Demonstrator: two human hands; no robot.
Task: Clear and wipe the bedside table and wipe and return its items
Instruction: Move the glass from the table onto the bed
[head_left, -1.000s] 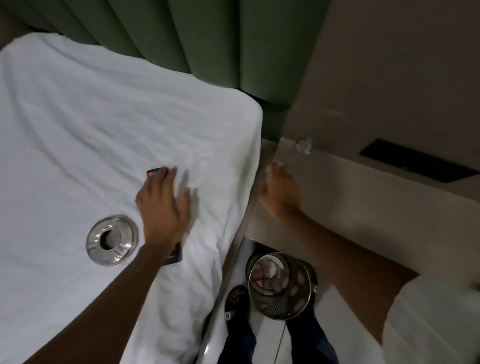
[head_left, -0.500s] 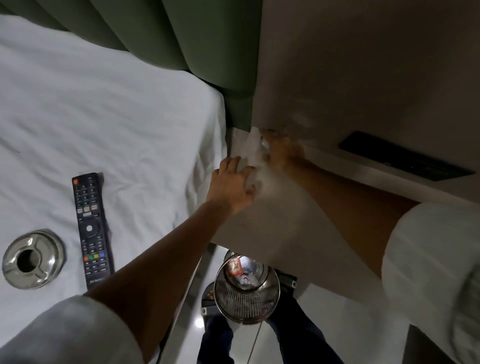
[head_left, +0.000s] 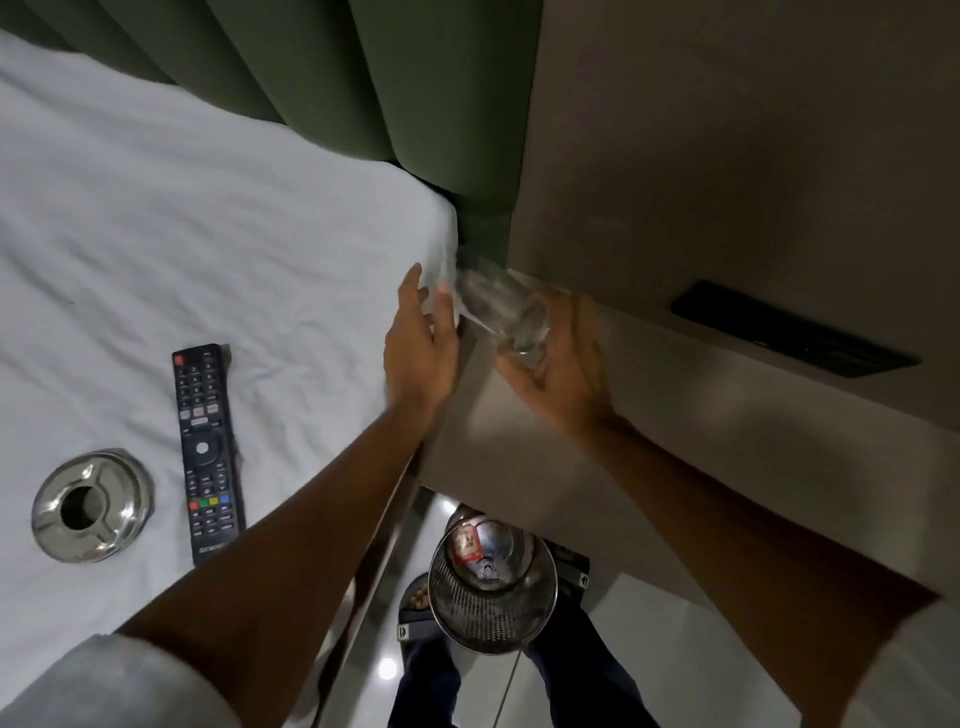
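Note:
My right hand (head_left: 563, 371) grips a clear drinking glass (head_left: 506, 312), tilted on its side above the left end of the beige bedside table (head_left: 597, 467). My left hand (head_left: 421, 343) is at the glass's mouth with its fingers spread, touching or nearly touching the rim; blur hides the contact. A black remote control (head_left: 205, 452) lies on the white bed sheet (head_left: 208, 234). A round steel ashtray (head_left: 91, 506) rests on the sheet to the remote's left.
A perforated metal waste bin (head_left: 491, 587) with a red wrapper inside stands on the floor below the table's front edge, between my feet. A green padded headboard (head_left: 363, 78) rises behind the bed. A black switch panel (head_left: 789, 335) is set in the wall.
My left hand left the remote on the bed and came across to the table. My right hand took the glass from the table's back corner and lifted it, tilted, between both hands.

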